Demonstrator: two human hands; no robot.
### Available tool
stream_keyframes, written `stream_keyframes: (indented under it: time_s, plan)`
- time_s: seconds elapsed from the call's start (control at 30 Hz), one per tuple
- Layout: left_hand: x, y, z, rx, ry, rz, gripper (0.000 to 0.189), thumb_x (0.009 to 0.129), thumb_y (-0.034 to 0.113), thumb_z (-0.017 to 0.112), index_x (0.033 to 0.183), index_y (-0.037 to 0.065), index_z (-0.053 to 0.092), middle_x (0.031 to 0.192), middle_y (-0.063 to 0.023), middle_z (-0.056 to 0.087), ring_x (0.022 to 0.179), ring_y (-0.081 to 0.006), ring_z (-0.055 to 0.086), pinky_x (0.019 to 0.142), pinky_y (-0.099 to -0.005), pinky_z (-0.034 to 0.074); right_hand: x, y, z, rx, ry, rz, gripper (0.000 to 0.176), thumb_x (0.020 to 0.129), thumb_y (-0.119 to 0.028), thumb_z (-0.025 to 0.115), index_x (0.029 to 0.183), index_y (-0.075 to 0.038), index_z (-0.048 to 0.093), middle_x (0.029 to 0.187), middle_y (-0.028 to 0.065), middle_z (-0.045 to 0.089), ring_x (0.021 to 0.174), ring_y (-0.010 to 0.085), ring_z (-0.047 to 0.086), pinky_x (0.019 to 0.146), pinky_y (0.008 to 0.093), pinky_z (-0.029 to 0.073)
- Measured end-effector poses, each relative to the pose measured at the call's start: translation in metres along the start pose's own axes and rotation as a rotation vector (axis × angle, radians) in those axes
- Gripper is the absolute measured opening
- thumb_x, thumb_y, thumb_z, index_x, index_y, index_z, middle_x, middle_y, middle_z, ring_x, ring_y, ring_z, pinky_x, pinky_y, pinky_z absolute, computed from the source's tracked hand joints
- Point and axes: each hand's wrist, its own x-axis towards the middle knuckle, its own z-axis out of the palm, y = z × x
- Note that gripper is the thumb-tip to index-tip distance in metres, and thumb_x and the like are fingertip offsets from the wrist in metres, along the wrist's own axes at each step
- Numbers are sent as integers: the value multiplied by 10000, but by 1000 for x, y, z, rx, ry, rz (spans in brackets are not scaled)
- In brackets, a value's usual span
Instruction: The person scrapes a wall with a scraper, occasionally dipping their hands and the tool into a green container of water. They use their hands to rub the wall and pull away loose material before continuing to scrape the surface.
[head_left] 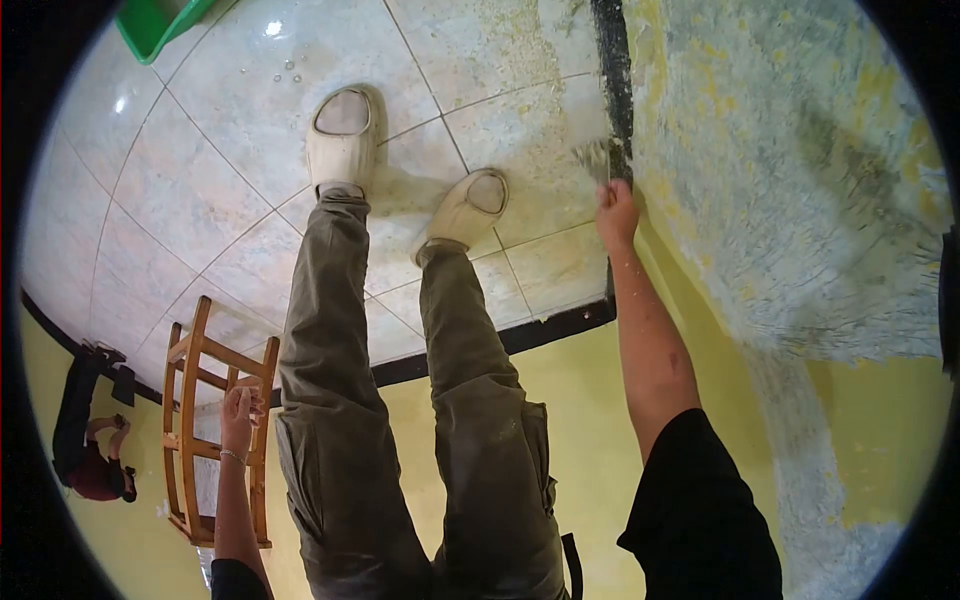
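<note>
My right hand (617, 215) is closed round the handle of a small flat tool (592, 157), a scraper or brush. The tool's wide end rests at the floor's edge, by the black baseboard (617, 90) under the patchy, scraped wall (740, 200). Pale crumbs and smears (510, 60) lie on the floor tiles near it. On the other side, my left hand (238, 408) hangs in front of a wooden stool (187, 440), its fingers loosely curled and slightly apart. Whether it touches the stool cannot be told.
My feet in beige clogs (340, 140) stand on the tiled floor (240, 130). A green plastic container (150, 35) is at the top left. Another person (95, 470) is at the far left, beyond the stool. A yellow wall (400, 420) lies behind my legs.
</note>
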Motion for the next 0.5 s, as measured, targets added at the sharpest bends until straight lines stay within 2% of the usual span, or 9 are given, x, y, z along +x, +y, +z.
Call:
stream_keyframes:
  time_s: [0.07, 0.17, 0.23, 0.3, 0.33, 0.37, 0.43, 0.47, 0.5]
  plan:
    - [-4, 3, 4, 26, 6, -22, 327, 1037, 404, 523, 1030, 107, 660, 877, -5, 693, 724, -79, 625, 579, -236, 481, -45, 51, 22, -42, -62, 138, 178, 926, -212, 675, 1012, -62, 631, 889, 195, 692, 859, 420, 661, 714, 477, 514]
    - [-1, -10, 5, 82, 4, 25, 325, 1051, 385, 505, 1013, 101, 661, 862, -9, 680, 694, -106, 660, 548, -239, 479, -116, 114, 51, -14, -131, 193, 166, 950, -211, 654, 1018, -62, 629, 866, 173, 683, 812, 392, 660, 707, 460, 516]
    - [10, -45, 2, 63, 24, 23, 334, 1046, 379, 504, 1001, 91, 668, 841, -6, 671, 689, -99, 655, 551, -246, 485, -146, 125, 66, -99, -319, 486, 156, 968, -199, 637, 1023, -53, 624, 862, 160, 676, 785, 363, 660, 699, 430, 515]
    - [22, -91, -4, 23, 64, -96, 342, 1041, 364, 504, 1016, 64, 664, 819, -10, 656, 683, -96, 646, 549, -279, 505, -148, 121, 84, -81, -279, 434, 156, 971, -193, 633, 1022, -46, 623, 857, 164, 677, 786, 358, 664, 698, 427, 517]
    - [47, -155, -31, 233, 1, -68, 334, 1038, 339, 502, 1030, 46, 662, 828, -19, 650, 652, -101, 616, 552, -285, 518, -151, 117, 88, -78, -242, 384, 156, 974, -187, 629, 1020, -38, 622, 851, 169, 679, 787, 354, 668, 697, 425, 519]
    - [53, -168, -37, 240, 2, -76, 334, 1038, 339, 502, 1030, 46, 662, 828, -19, 650, 652, -101, 616, 552, -285, 518, -143, 111, 98, -19, -154, 303, 149, 971, -179, 632, 1017, -38, 623, 850, 174, 682, 795, 362, 674, 700, 430, 523]
    - [58, -178, -40, 402, 10, 71, 314, 1034, 320, 513, 1043, 46, 666, 820, -24, 650, 630, -110, 593, 550, -262, 522, -109, 80, 108, 102, 4, 166, 140, 960, -171, 641, 1019, -44, 630, 866, 183, 693, 827, 384, 683, 704, 440, 530]
    - [48, -147, -29, 237, 1, -59, 297, 1040, 318, 515, 1014, 61, 662, 810, -19, 650, 645, -102, 613, 535, -240, 504, -84, 52, 105, 173, 79, 102, 140, 952, -170, 647, 1023, -49, 636, 882, 187, 702, 851, 398, 686, 705, 446, 532]
    - [38, -114, -17, 235, 0, -55, 297, 1040, 318, 515, 1014, 61, 662, 810, -19, 650, 645, -102, 613, 535, -240, 504, -55, 26, 102, 140, 95, 70, 152, 938, -184, 659, 1044, -76, 655, 918, 185, 715, 877, 408, 686, 700, 450, 535]
